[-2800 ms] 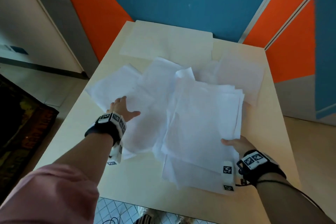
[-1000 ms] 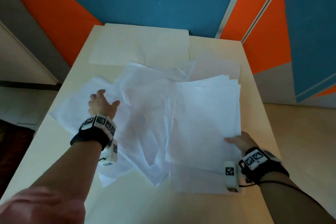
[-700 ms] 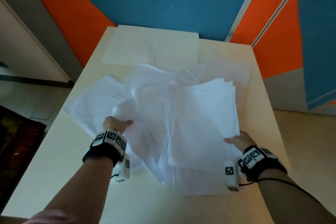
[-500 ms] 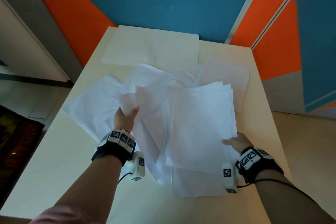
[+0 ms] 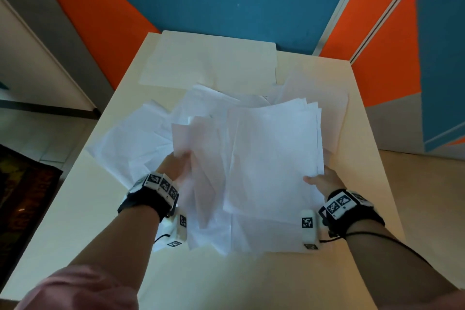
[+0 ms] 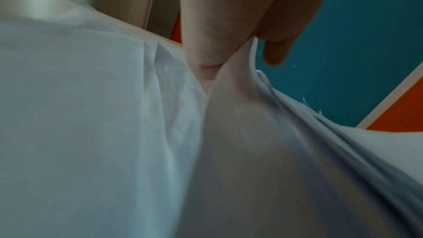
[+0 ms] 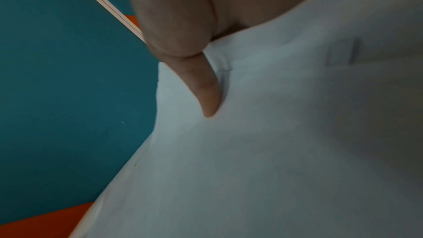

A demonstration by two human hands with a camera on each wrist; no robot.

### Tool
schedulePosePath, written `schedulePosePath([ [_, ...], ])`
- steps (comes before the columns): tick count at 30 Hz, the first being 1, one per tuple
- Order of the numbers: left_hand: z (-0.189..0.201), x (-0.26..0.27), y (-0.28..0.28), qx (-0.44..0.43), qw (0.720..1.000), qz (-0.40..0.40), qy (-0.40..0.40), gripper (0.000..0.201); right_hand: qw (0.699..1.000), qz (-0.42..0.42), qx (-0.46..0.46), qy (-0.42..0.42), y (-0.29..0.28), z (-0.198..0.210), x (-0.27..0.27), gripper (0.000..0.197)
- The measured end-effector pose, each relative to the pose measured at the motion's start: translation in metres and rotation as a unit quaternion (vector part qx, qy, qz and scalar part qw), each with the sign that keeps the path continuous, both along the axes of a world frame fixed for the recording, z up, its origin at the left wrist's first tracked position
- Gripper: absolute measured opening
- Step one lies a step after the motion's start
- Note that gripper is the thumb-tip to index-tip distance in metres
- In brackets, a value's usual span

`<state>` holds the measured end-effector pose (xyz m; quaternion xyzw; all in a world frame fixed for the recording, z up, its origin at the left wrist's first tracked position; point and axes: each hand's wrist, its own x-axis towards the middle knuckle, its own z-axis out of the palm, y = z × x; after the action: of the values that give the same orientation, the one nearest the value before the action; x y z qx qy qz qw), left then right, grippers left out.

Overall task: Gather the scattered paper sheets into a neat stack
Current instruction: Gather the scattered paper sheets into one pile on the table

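Note:
White paper sheets cover the middle of the pale table [image 5: 75,209]. My right hand [image 5: 322,180] pinches the right edge of a gathered bundle of sheets [image 5: 274,148], thumb on top, seen close in the right wrist view with the thumb [image 7: 206,93] pressed onto the paper [image 7: 274,151]. My left hand [image 5: 176,163] grips a few loose sheets [image 5: 198,148] lifted at their left edge, tilted up against the bundle; the left wrist view shows paper [image 6: 228,133] pinched between thumb and fingers. More loose sheets [image 5: 130,143] lie flat to the left.
Several sheets [image 5: 208,63] lie flat at the table's far end, and one [image 5: 332,103] sits at the far right behind the bundle. Blue and orange wall panels stand right behind the table. Bare tabletop lies near me and at the left.
My left hand left the flat sheets on the left, took hold of a few sheets and brought them rightward and upward against the bundle. The right hand kept its hold.

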<state>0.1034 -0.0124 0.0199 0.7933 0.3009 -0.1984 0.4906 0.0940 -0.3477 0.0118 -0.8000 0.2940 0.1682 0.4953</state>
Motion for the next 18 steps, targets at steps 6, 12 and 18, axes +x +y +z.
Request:
schedulePosePath([
  [6, -0.008, -0.018, -0.027, -0.169, 0.981, 0.087, -0.030, 0.056, 0.997, 0.075, 0.013, 0.030, 0.043, -0.008, -0.001, 0.044],
  [12, -0.020, -0.022, -0.007, -0.221, 0.970, 0.105, -0.007, 0.039, 0.996, 0.090, 0.003, -0.001, 0.048, -0.005, 0.007, 0.050],
  [18, -0.010, -0.026, -0.013, -0.325, 0.944, 0.061, -0.014, 0.046, 0.988, 0.025, 0.149, -0.026, 0.050, -0.007, 0.011, 0.057],
])
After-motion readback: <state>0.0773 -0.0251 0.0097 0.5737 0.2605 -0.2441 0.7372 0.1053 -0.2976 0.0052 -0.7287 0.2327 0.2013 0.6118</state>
